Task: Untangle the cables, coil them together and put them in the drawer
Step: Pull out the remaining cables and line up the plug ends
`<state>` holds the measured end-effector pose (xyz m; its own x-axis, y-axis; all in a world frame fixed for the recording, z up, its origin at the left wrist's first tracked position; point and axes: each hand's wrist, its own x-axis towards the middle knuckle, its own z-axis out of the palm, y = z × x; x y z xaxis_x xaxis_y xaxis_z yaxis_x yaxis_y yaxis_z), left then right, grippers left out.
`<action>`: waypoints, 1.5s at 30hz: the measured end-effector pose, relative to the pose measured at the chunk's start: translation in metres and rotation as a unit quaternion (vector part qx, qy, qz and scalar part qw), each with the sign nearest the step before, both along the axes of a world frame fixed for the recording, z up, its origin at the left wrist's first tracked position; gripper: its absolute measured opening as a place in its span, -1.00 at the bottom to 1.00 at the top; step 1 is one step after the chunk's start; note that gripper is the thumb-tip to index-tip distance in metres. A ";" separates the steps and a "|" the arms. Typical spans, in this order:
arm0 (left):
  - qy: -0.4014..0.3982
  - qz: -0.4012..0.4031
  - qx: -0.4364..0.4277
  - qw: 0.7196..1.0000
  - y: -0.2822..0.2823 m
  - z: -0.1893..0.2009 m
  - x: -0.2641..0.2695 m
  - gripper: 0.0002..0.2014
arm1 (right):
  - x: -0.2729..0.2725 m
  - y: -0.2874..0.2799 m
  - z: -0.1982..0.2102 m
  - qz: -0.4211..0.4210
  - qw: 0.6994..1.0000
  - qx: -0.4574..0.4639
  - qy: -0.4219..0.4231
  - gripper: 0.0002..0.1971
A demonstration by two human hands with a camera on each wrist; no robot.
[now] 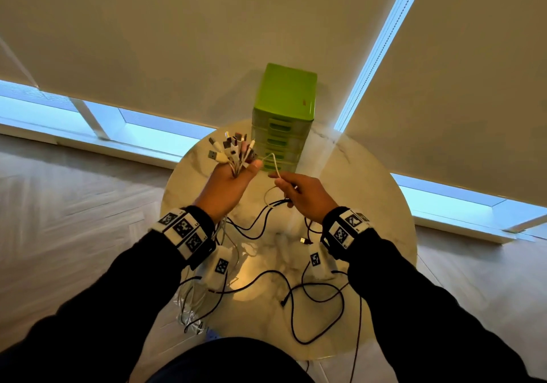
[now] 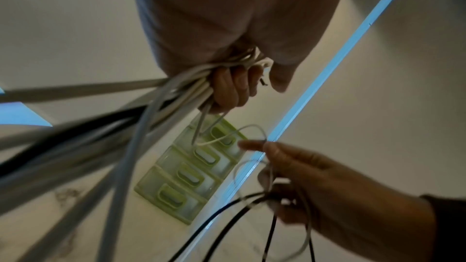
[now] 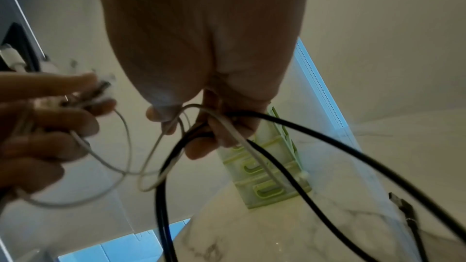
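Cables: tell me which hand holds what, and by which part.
The left hand grips the cable bundle just below its plugs. The right hand holds a thin white cable and black cables partway along their lengths.

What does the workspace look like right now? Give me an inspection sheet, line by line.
Surface: round marble table, partly covered by loose cable.
Job's things: green drawer unit at the table's far edge, all visible drawers closed.
Clutter: two white tagged boxes hang under the wrists; otherwise nothing seen.
Grippers: left hand grips a bundle of cables, plugs fanned upward; right hand pinches a white cable and holds black cables.
Cables: black loops trail across the table, still uncoiled.
Surroundings: roller blinds, window strip, pale wood floor.
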<state>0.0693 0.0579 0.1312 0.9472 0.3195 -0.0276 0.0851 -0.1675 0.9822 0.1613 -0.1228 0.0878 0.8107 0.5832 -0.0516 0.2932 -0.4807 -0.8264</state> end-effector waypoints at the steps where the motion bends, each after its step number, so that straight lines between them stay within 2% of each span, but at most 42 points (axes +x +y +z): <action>1: 0.007 -0.023 0.019 1.000 0.000 -0.001 -0.001 -0.85 | -0.002 0.000 0.002 0.007 1.000 0.014 -0.005 -0.70; 4: 0.021 -0.100 0.039 0.994 -0.007 -0.007 -0.005 -0.83 | -0.005 0.003 0.010 0.019 0.998 0.061 -0.013 -0.74; 7: 0.019 -0.123 0.015 0.992 -0.013 -0.009 -0.007 -0.82 | -0.003 0.002 0.016 0.025 0.998 0.057 0.005 -0.77; 9: 0.029 -0.090 0.006 0.996 -0.010 -0.015 -0.005 -0.87 | -0.001 -0.004 0.015 0.060 0.998 0.008 0.004 -0.76; 11: 0.048 -0.044 -0.017 0.998 0.001 -0.024 -0.002 -0.95 | 0.000 -0.011 0.008 0.085 0.996 -0.035 -0.005 -0.83; 15: 0.047 -0.001 -0.045 0.998 0.009 -0.030 -0.002 -0.94 | 0.003 -0.015 -0.001 0.041 0.998 0.014 0.055 -0.71; 21: 0.026 0.097 -0.113 0.988 0.016 -0.033 -0.002 -0.92 | 0.010 -0.009 -0.002 0.010 0.992 0.057 0.111 -0.72; 23: 0.017 0.107 -0.149 0.983 0.018 -0.030 -0.005 -0.94 | 0.017 -0.012 -0.014 -0.022 0.995 0.001 0.096 -0.77; 25: 0.012 0.103 -0.171 0.980 0.019 -0.027 -0.007 -0.92 | 0.022 -0.017 -0.025 -0.057 0.994 -0.084 0.035 -0.77; 26: 0.013 0.095 -0.166 0.982 0.019 -0.026 -0.007 -0.92 | 0.024 -0.019 -0.029 -0.075 0.992 -0.099 0.010 -0.75; 28: 0.010 0.079 -0.145 0.986 0.016 -0.027 -0.007 -0.93 | 0.023 -0.020 -0.027 -0.088 0.994 -0.062 0.004 -0.69; 30: 0.008 0.072 -0.138 0.988 0.011 -0.027 -0.006 -0.93 | 0.015 -0.012 -0.018 -0.052 0.998 -0.005 0.039 -0.71; 34: 0.011 0.082 -0.132 0.988 0.001 -0.029 0.000 -0.84 | -0.003 0.000 -0.006 0.059 0.998 -0.022 0.021 -0.60; 36: 0.011 0.107 -0.124 0.986 0.003 -0.029 0.003 -0.90 | -0.011 -0.002 -0.003 0.097 0.990 0.050 0.094 -0.62; 37: 0.012 0.121 -0.126 0.985 0.006 -0.029 0.005 -0.91 | -0.014 -0.005 -0.003 0.110 0.980 0.075 0.148 -0.55; 39: 0.010 0.137 -0.141 0.981 0.013 -0.030 0.007 -0.91 | -0.017 -0.015 -0.004 0.105 0.966 0.082 0.221 -0.49; 40: 0.006 0.134 -0.144 0.981 0.016 -0.031 0.008 -0.91 | -0.016 -0.019 -0.004 0.100 0.968 0.070 0.217 -0.51; 41: 0.007 0.123 -0.139 0.983 0.017 -0.031 0.007 -0.91 | -0.012 -0.022 -0.007 0.096 0.979 0.037 0.178 -0.53; 43: 0.011 0.095 -0.111 0.989 0.015 -0.032 0.007 -0.91 | 0.003 -0.028 -0.013 0.087 0.993 -0.067 0.031 -0.54; 45: 0.010 0.075 -0.083 0.994 0.011 -0.033 0.005 -0.91 | 0.023 -0.033 -0.016 0.022 0.975 -0.181 -0.125 -0.51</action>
<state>0.0739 0.0689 0.0987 0.8879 0.4468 -0.1092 0.1157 0.0128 0.9932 0.1844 -0.1562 0.0718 0.7989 0.5979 -0.0655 0.4902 -0.7103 -0.5052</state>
